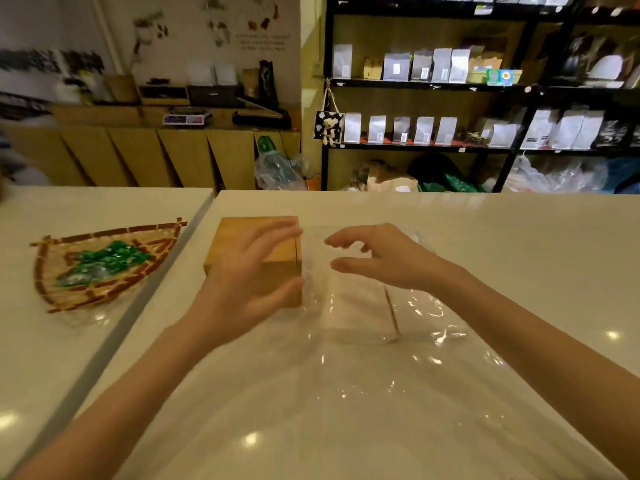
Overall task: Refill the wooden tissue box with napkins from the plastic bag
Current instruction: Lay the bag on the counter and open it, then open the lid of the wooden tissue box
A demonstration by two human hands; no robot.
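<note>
Head view: the wooden tissue box sits closed on the bench. The left hand has its grip spread over it. Just right of the box, the right hand, fingers spread, hovers above napkins inside the plastic bag. Refilling is not begun.

Tissue box left of plastic bag; basket farther left.
</note>
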